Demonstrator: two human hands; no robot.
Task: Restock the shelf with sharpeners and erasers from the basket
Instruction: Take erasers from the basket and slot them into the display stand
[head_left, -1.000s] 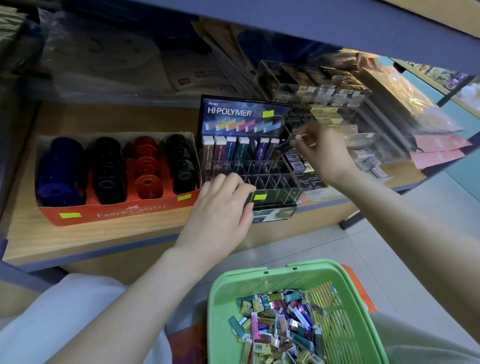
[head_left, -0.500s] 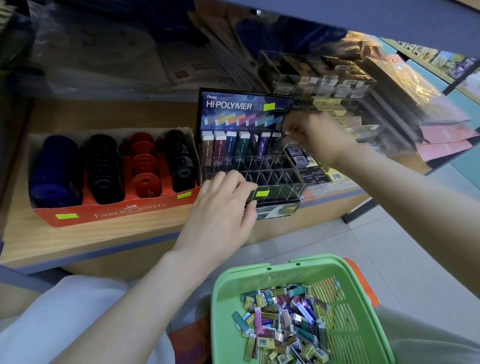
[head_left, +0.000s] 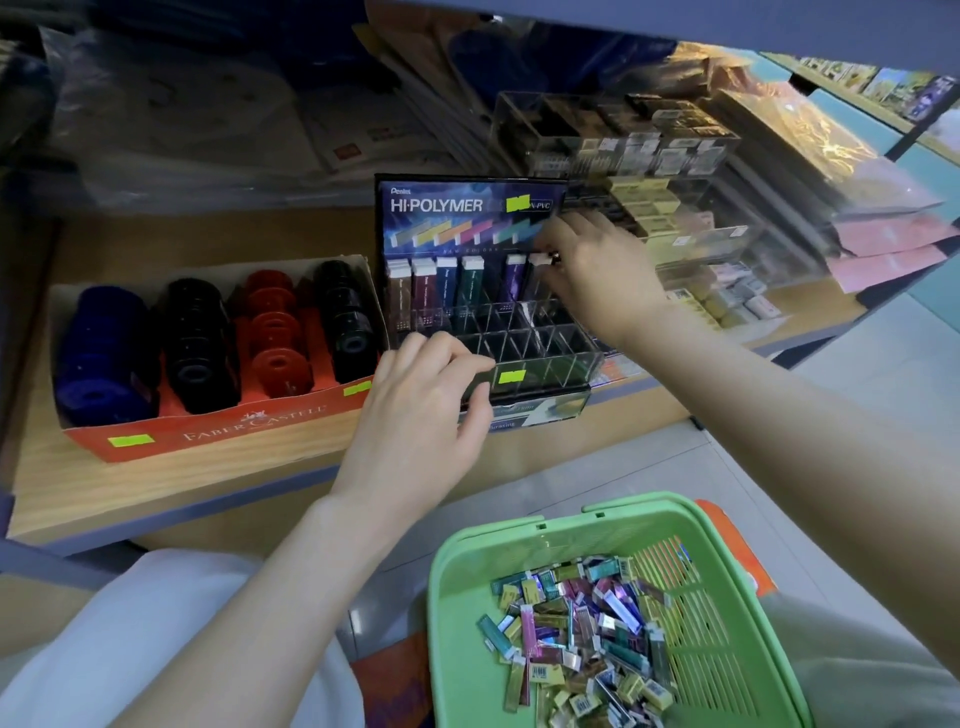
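Note:
A clear, partitioned Hi-Polymer eraser display stands on the wooden shelf. Its back row holds several upright coloured erasers. My right hand pinches a dark eraser by its white tip, over the back-right slot of the display. My left hand rests with curled fingers on the display's front left corner. A green basket at the lower right holds a heap of loose erasers.
A red Faber-Castell box with blue, black and red round sharpeners sits left of the display. Clear bins of boxed erasers stand to the right. An upper shelf edge overhangs. Tiled floor lies below.
My right hand has moved left and down from the clear bins to the display's back row, carrying the eraser. My left hand has stayed on the display's front.

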